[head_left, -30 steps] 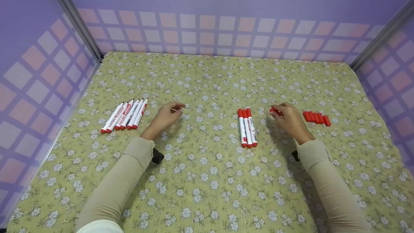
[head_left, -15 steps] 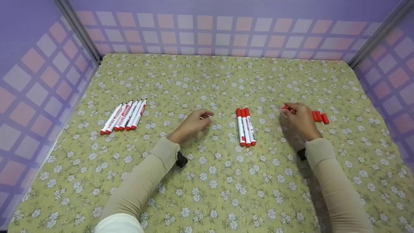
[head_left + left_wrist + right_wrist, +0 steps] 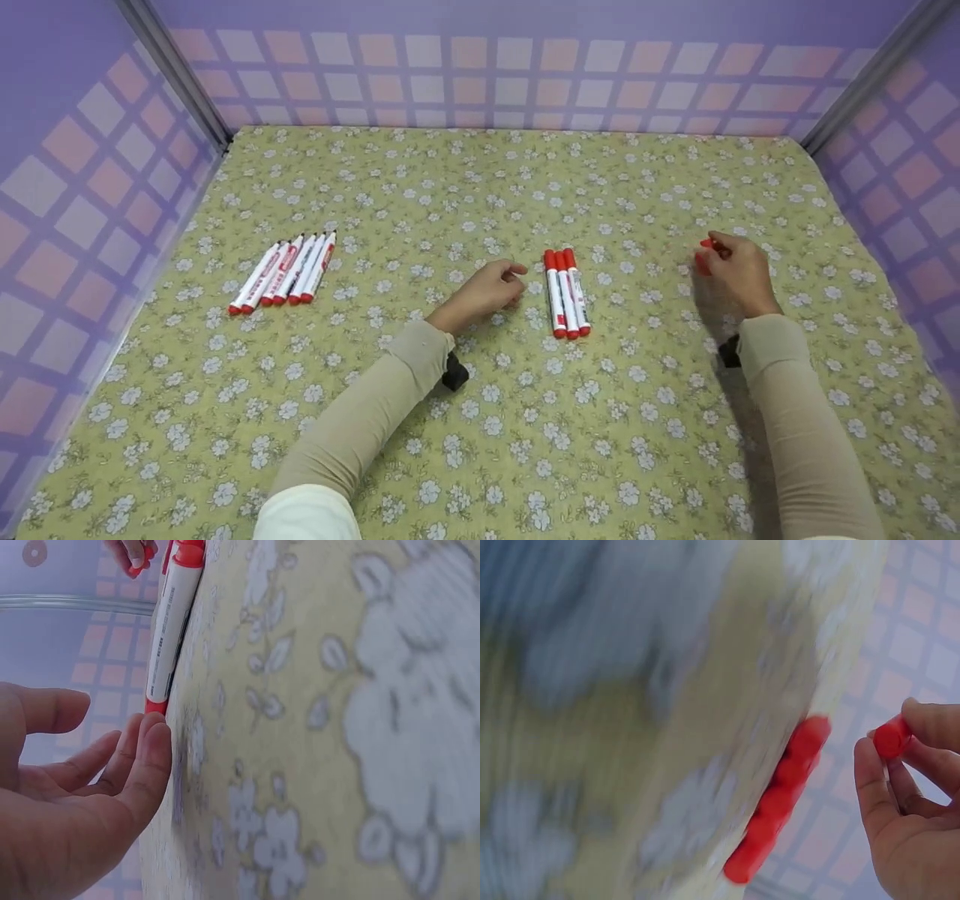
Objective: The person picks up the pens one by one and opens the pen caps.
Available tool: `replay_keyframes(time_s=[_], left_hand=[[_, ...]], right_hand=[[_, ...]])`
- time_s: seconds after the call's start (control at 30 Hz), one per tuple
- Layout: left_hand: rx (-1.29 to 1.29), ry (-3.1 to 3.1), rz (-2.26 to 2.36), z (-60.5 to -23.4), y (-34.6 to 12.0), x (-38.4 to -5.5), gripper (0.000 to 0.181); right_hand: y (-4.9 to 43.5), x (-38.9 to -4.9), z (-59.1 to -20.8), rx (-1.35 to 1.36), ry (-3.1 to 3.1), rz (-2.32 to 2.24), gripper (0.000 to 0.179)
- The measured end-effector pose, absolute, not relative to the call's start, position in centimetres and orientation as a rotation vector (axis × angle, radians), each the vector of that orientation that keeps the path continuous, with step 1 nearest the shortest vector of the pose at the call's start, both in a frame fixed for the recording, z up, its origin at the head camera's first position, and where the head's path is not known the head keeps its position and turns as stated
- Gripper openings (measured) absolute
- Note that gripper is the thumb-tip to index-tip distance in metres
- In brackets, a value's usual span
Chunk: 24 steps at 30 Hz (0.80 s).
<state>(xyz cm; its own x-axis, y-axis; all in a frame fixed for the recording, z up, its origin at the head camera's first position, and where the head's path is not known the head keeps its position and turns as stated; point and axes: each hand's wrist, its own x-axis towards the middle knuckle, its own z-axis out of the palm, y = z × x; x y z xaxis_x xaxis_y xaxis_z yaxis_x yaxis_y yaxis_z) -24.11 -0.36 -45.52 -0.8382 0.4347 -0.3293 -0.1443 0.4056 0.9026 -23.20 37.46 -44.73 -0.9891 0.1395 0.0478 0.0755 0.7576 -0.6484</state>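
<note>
My right hand (image 3: 744,274) pinches a red marker cap (image 3: 890,739) between thumb and fingertips. Just below it in the head view, one end of a row of red caps (image 3: 703,264) peeks out, the rest hidden behind the hand. The right wrist view shows that row of caps (image 3: 776,802) lying side by side on the cloth. Left of centre, my left hand (image 3: 486,291) holds nothing, its fingers loosely bent. Its fingertips are close to three capped red markers (image 3: 566,292) lying parallel; one marker (image 3: 169,634) shows large in the left wrist view.
Several uncapped markers (image 3: 283,271) lie side by side at the left, dark tips facing away. A floral cloth (image 3: 465,465) covers the table. Purple checked panels (image 3: 480,75) enclose the back and both sides.
My left hand has moved right, from beside the uncapped markers to beside the capped ones. My right hand has moved right with the cap, from near the capped markers to the row of caps.
</note>
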Motion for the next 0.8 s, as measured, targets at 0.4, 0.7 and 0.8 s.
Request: replay_keyframes(time_s=[0.4,0.7,0.8], left_hand=[[0.228,2.084,1.487,-46.0,1.4,-24.4,0.044],[0.214,2.123,1.44,-46.1,2.6,-24.6,0.044],[0.207,2.132,1.435,-46.3,3.0,-24.8,0.039]], right_hand=[[40.8,-23.2,-44.7,-0.369,-2.842,1.024,0.048],[42.0,-23.0,-44.7,-0.478,-2.866,0.966,0.045],[42.4,-23.0,-44.7,-0.529,-2.878,0.993,0.045]])
